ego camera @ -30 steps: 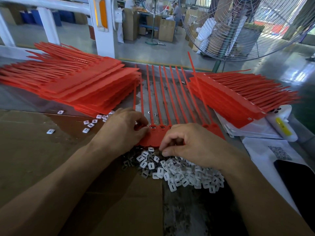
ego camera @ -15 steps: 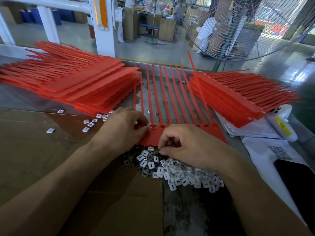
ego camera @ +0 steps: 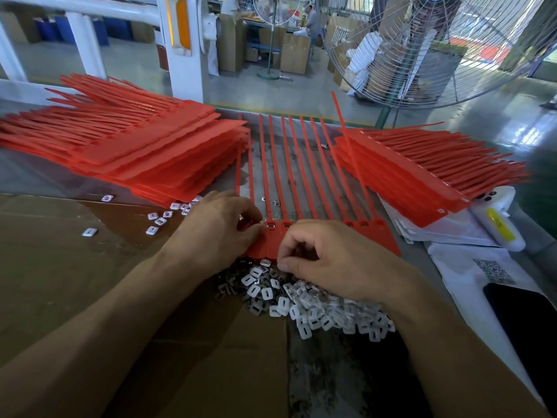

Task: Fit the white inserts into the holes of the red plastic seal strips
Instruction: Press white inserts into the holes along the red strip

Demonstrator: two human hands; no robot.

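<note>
While only the head view is available, it shows both hands at the near edge of one red seal strip sheet (ego camera: 304,236) lying flat on the bench between two stacks. The left hand (ego camera: 220,227) rests on the sheet's left end, fingers curled with thumb and fingertips pressed together at the row of holes; it appears to be seating an insert, though the part itself is hidden under the fingers. The right hand (ego camera: 334,260) lies over the sheet's near edge, fingers curled inward and thumb tip touching the pile of white inserts (ego camera: 313,306); whether it holds an insert cannot be determined.

Progress, as a judgement: one hole just right of the left hand shows a fitted insert (ego camera: 270,226), while holes further right on the same sheet (ego camera: 363,223) look dark and unfilled. Most of this sheet therefore remains to be done.

A tall left stack (ego camera: 144,152) and a right stack (ego camera: 422,176) flank the work; which is finished cannot be told. Loose inserts (ego camera: 156,220) lie scattered on the cardboard (ego camera: 60,267). A large supply of inserts remains.
</note>
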